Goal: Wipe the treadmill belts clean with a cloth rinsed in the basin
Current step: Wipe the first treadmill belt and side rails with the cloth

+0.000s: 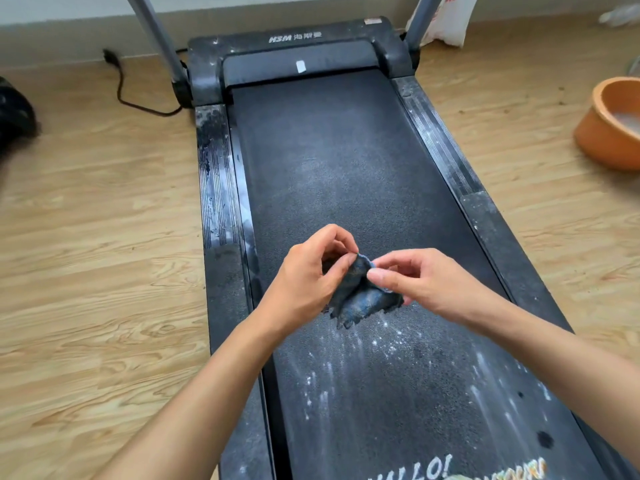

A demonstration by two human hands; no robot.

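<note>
Head view: left hand [304, 282] and right hand [415, 278] pinch dirty cloth [363, 296] above belt [332, 161]. Far belt looks wiped; near end streaked white. Basin [602, 133] well apart, right.

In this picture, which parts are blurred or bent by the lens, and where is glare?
Head view: the left hand, right hand and cloth are sharp; the dark object at the left edge is smeared; the wide lens bows the floor planks; soft light leaves a pale sheen on the left side rail.
</note>
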